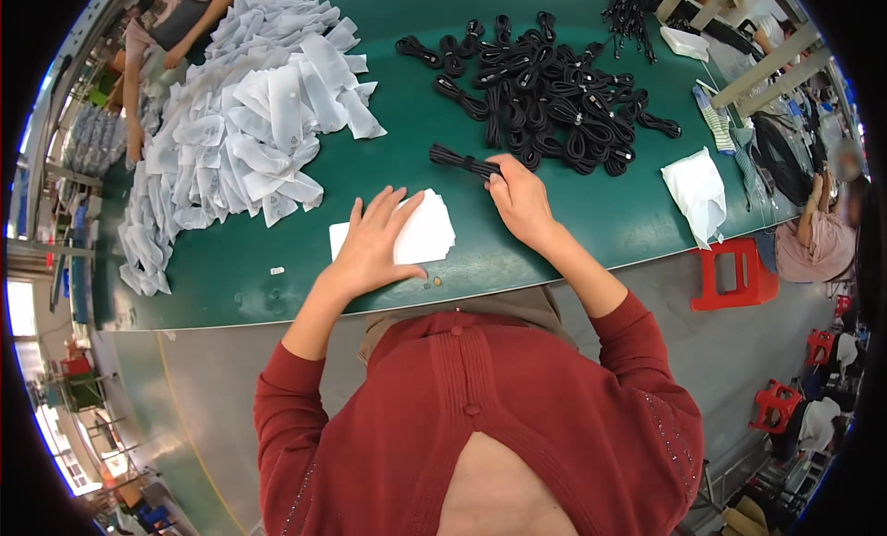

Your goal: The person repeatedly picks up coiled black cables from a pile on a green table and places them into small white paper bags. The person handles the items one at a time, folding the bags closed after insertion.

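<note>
My left hand lies with spread fingers on a stack of white bags or sheets near the table's front edge. To its right, my right hand is closed around one end of a bundled black cable, whose other end points to the left. Just beyond it lies a large heap of similar coiled black cables. On the left side of the table spreads a big pile of whitish translucent bags, each apparently filled.
The green table also bears a crumpled white bag at the right and more black cables at the far edge. A red stool stands at the right. Other people sit or stand at the table's far left and at the right.
</note>
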A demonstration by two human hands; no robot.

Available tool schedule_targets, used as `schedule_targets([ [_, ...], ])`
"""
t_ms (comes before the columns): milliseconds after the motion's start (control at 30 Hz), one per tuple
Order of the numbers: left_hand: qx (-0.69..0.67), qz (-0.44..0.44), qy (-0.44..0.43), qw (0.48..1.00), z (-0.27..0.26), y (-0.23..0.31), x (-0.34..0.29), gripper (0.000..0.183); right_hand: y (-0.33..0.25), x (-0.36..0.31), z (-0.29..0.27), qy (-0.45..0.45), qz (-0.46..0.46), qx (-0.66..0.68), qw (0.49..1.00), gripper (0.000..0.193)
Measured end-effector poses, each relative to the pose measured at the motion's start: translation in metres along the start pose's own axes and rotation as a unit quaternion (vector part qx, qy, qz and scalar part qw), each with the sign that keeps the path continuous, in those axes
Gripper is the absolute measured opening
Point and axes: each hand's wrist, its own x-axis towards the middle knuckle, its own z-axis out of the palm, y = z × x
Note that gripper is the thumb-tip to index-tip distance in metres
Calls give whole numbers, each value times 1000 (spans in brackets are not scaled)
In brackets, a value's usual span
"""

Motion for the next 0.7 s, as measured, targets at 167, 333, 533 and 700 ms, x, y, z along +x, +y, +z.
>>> schedule_targets([
  [167,-66,-29,87,994,20,-3,-8,82,6,-34,-6,15,-21,-108,994,23],
  [333,-71,-20,203,976,25,11,1,50,9,-43,0,66,-42,-112,991,22],
  [533,-158,-21,229,960,43,10,19,15,5,-44,2,44,-57,-48,996,22],
  [700,-182,-64,228,954,52,8,21,10,-16,-55,-1,41,-104,0,994,25],
])
